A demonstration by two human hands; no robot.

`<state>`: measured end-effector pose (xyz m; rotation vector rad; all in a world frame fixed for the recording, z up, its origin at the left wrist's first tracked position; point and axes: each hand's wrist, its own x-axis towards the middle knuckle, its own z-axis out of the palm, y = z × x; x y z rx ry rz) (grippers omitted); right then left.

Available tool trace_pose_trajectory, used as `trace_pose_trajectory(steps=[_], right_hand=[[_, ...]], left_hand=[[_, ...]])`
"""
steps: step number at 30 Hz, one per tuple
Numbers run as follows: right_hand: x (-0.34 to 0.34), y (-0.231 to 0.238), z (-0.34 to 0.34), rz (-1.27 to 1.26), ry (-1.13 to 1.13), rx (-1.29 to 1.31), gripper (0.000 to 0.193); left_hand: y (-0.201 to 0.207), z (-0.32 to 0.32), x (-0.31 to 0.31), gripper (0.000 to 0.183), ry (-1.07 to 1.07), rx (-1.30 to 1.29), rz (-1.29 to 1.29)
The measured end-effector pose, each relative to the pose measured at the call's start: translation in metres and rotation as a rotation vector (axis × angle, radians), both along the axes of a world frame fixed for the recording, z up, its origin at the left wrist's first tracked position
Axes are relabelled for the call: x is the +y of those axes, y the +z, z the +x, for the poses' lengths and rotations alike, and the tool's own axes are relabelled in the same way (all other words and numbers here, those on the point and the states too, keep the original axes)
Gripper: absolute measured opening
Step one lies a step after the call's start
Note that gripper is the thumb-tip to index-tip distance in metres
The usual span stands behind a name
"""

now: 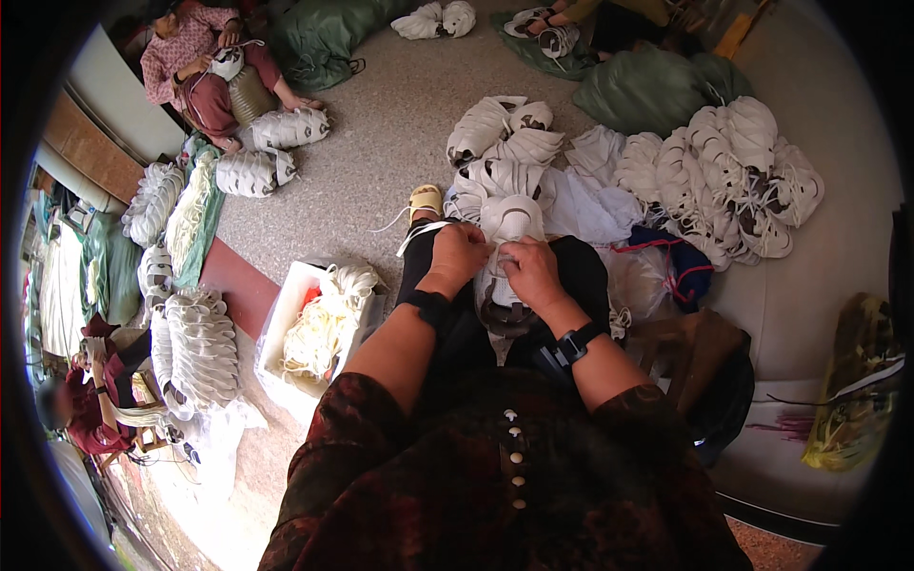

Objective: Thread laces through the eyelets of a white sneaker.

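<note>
A white shoe (511, 219) with a brown lining rests between my knees, its toe pointing away from me. My left hand (459, 255) is closed at the shoe's left side, and a white shoelace (419, 238) trails from it over my left knee. On the other side, my right hand (535, 273) bends its fingers against the lacing opening, pinching there. Its fingertips nearly meet those of the left hand. The fingers cover the eyelets, so exactly how the lace runs through them is hidden.
Left of my leg stands a white box (271, 319) of loose laces. White shoes (500, 143) lie beyond my knees, with a larger shoe pile (733, 171) to the right. Dark green sacks (657, 90) sit farther back. Two people work at the left; another is partly visible at the back.
</note>
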<state>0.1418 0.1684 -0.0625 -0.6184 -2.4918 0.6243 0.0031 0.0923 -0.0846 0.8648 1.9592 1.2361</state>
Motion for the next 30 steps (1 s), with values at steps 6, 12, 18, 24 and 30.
trace_pose_trajectory(steps=[6, 12, 18, 24, 30], right_hand=[[0.007, -0.005, 0.001, -0.001, -0.004, -0.02, 0.009], [0.0, 0.001, -0.006, 0.066, -0.033, -0.051, 0.005], [-0.009, 0.011, -0.006, 0.181, -0.031, -0.14, 0.009], [-0.011, 0.011, -0.012, 0.351, 0.03, -0.135, 0.001], [0.055, 0.063, 0.045, 0.355, -0.284, -0.066, 0.003]], left_hand=[[0.028, 0.023, -0.005, 0.02, -0.051, 0.455, -0.042], [0.024, 0.032, -0.007, 0.024, -0.051, 0.566, -0.113], [0.02, 0.021, -0.011, 0.013, -0.056, 0.387, -0.082], [0.016, 0.015, -0.011, 0.015, -0.063, 0.204, 0.042], [0.028, 0.017, -0.019, 0.019, -0.031, 0.223, 0.026]])
